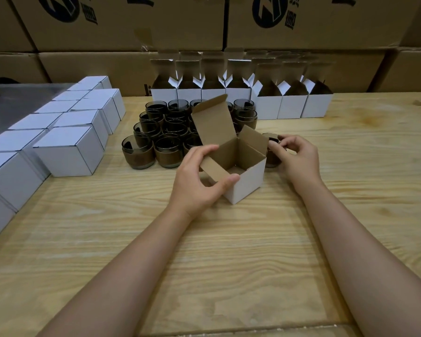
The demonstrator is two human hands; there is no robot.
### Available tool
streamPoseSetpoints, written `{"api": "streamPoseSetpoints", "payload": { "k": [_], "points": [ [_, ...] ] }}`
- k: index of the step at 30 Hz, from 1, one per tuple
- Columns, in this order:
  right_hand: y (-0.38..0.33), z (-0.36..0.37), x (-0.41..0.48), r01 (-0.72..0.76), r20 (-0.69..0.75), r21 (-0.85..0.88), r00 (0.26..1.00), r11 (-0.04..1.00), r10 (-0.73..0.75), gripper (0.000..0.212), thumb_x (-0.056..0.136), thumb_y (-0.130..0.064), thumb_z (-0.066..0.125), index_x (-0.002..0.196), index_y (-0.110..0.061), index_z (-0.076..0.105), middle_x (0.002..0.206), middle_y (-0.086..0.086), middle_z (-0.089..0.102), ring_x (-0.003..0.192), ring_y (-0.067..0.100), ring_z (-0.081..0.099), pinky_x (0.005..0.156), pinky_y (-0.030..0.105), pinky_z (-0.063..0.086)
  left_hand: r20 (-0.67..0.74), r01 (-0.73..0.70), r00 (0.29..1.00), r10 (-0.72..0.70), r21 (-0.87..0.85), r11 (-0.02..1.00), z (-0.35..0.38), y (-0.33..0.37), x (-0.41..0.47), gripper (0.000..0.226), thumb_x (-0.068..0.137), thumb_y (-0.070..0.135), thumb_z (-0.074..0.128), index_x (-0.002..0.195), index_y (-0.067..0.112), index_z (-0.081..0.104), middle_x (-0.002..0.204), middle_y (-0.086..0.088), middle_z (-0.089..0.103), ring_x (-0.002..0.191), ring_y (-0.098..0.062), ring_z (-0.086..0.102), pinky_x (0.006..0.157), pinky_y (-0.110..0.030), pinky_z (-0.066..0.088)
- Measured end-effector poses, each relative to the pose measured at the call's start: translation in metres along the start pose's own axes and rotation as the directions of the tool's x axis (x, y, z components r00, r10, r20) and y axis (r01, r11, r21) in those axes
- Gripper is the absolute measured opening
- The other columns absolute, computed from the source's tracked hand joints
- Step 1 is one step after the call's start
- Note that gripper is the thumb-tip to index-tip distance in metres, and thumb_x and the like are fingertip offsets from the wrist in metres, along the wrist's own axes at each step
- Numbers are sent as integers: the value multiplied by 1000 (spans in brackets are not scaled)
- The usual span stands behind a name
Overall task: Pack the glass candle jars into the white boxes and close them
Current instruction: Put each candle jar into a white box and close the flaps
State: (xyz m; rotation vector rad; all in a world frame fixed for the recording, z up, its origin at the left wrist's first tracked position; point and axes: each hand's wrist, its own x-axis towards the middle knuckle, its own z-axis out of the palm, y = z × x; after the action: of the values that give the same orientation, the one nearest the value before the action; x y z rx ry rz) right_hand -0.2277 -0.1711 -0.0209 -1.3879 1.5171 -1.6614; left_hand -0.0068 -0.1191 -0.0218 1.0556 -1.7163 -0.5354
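Beyond both your hands, a wall of large brown cartons [122, 23] fills the back. Each carries a dark blue round logo and blocky characters, cut off by the top edge and not readable. A pale wooden tabletop [229, 239] lies under your bare forearms, which reach forward from the near edge.

To the left of your left hand, closed white boxes [68, 152] stand in tight rows running away from you. Past your fingertips, a row of open white boxes [265, 107] stands against the cartons, their brown flaps raised. Between that row and your left hand sits a cluster of dark glass candle jars [167, 147], upright with mouths up and packed touching one another.

Between your hands is one open white box [246, 181] on the tabletop. Its mouth faces up, showing its brown inside, and one corner points toward you. Its lid flap stands tall on the far side, leaning slightly back, and the side flaps are spread outward.

Your left hand [197, 178] grips this box: the thumb presses the near rim and the fingers curl over the left flap. Your right hand [298, 159], just right of the box, has its fingers and thumb curled round a single dark jar [272, 152]. That jar is upright, partly hidden behind the box's right flap. Whether it rests on the tabletop or is lifted, I cannot tell.
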Motion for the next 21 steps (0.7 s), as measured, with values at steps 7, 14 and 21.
{"api": "streamPoseSetpoints", "payload": {
  "k": [7,14,21],
  "points": [
    [-30,-2,5,56,-129,228,991,972,-27,19,81,-24,74,70,-23,58,92,-6,66,95,11,64,81,25,53,-14,85,996,-85,-14,996,4,-4,3,65,73,45,65,133,26,46,130,10,51,115,2,47,82,0,34],
    [-80,-15,5,172,6,403,982,899,-190,14,86,-20,66,77,-19,56,87,-7,64,69,-4,57,63,13,45,8,160,987,-160,-119,980,5,-5,6,72,76,40,62,141,27,34,138,11,42,124,-3,44,100,-40,47],
    [-118,-11,-11,337,448,-38,847,941,-285,15,85,-18,68,77,-24,57,112,-7,62,102,24,62,80,27,56,21,131,991,-129,-167,977,2,-5,6,69,76,30,63,139,20,37,134,4,47,125,-17,48,104,-45,43]
  ]
}}
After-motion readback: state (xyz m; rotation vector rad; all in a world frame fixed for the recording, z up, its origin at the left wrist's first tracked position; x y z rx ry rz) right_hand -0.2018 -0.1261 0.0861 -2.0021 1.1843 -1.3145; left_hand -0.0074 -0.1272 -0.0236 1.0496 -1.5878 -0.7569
